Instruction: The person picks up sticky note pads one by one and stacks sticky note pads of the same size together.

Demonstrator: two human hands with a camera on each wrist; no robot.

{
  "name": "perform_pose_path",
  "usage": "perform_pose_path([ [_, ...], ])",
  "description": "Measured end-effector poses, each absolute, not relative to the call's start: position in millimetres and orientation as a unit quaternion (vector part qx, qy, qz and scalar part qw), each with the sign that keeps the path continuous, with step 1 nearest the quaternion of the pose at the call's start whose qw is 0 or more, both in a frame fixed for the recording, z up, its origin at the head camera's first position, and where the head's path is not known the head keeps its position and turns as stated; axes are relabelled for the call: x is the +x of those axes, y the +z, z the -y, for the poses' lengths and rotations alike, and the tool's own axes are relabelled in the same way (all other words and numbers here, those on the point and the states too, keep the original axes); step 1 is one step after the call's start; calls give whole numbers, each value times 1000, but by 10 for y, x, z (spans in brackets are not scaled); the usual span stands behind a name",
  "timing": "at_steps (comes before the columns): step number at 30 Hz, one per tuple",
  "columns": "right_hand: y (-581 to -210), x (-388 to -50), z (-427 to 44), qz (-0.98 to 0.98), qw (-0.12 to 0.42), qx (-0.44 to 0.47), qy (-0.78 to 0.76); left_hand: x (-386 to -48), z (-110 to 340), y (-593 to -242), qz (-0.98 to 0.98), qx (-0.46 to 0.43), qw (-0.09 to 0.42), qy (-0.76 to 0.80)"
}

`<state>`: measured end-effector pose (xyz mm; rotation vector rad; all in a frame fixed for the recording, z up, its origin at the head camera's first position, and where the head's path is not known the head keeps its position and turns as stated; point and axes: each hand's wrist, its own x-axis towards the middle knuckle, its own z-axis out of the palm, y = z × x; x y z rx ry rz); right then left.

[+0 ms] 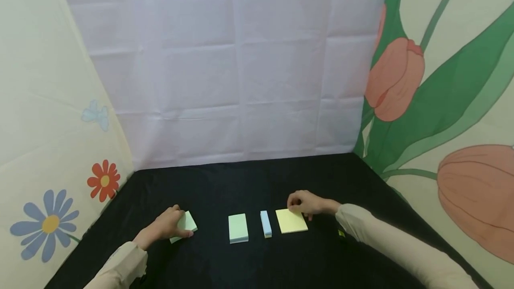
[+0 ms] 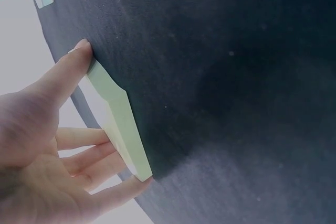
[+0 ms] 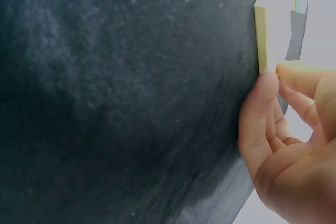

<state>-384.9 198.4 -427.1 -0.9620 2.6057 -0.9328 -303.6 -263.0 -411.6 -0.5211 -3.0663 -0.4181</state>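
Observation:
My left hand point(image 1: 165, 225) grips a pale green sticky note pad point(image 1: 188, 221) at the left of the black table. In the left wrist view, the thumb is at one end of that green pad point(image 2: 126, 129) and the fingers spread along its other side. At the right, my right hand point(image 1: 311, 202) pinches the far right corner of a square yellow sticky note pad point(image 1: 291, 223). The right wrist view shows thumb and index finger together at the corner of this yellow pad point(image 3: 261, 38), other fingers curled loosely below.
Between the hands lie a green pad point(image 1: 238, 226) with a bluish lower edge and a narrow blue pad point(image 1: 265, 222) with a yellowish base. All rest on the black tablecloth point(image 1: 209, 266). A white cloth point(image 1: 241, 70) hangs behind; floral sheets flank both sides.

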Motion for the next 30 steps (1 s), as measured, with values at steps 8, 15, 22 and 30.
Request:
perform_pose_path([
  [8, -4277, -3849, -1975, -878, 110, -330, -328, -3018, 2618, -4098, 977, -159, 1, -143],
  [15, -4309, -3876, -1996, -874, 112, -330, -338, -3027, 2618, -4106, 978, -154, 2, -140],
  [22, -4305, -3864, -1987, -866, 133, -320, -359, -3014, 2613, -4095, 980, -146, -1, -136],
  [30, -4247, -3866, -2000, -864, 155, -317, -360, -3014, 2614, -4087, 979, -147, -2, -141],
])
